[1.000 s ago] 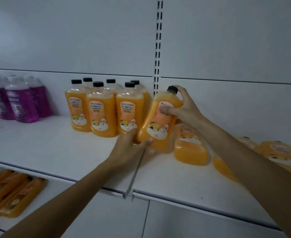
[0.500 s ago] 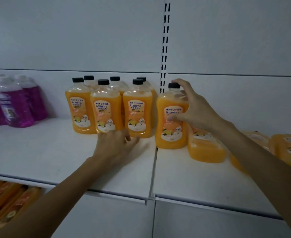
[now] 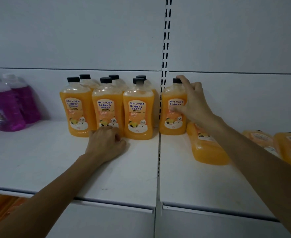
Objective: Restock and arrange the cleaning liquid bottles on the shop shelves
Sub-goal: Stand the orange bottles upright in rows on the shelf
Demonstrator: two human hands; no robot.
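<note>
While right hand (image 3: 193, 104) is gripping upright orange plastic black-capped bottle (image 3: 167, 123), left hand (image 3: 105, 143) is resting curled, holding nothing, on near white shelf (image 3: 38, 160)

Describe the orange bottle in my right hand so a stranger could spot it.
Find the slotted post in the back wall. Just right of it stands an orange bottle, gripped by the right hand. It is the only upright one there: six others stand left of the post, the rest lie flat.

A slotted upright (image 3: 166, 40) divides the white back panels (image 3: 72, 31).
</note>
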